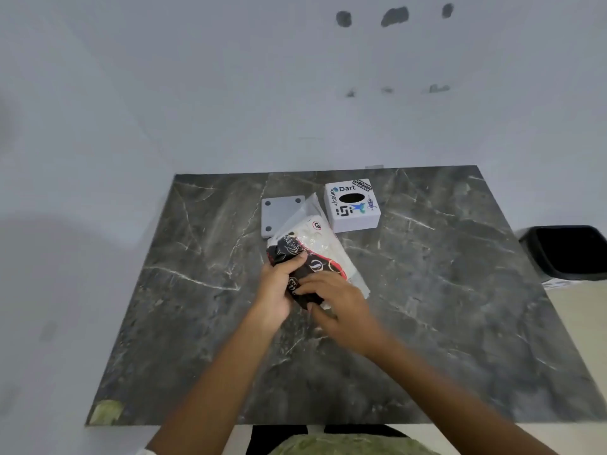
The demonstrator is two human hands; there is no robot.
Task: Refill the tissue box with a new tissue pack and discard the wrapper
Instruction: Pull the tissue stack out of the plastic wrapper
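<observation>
The tissue pack (315, 257) is gripped at the table (164, 307) centre, its wrapper pinched by the closed left hand (279, 284) at nine o'clock and the right hand (338, 307) at five o'clock, the tissue box (353, 205) near at one o'clock.

Both hands grip a tissue pack (315, 254) over the middle of the dark marble table (443, 307); the left hand (279, 290) pinches its black-and-red wrapper (305, 274), the right hand (341, 307) holds the near end; a white tissue box (353, 206) stands just beyond, a flat grey plate (279, 215) to its left; a black bin (568, 252) sits far right
</observation>
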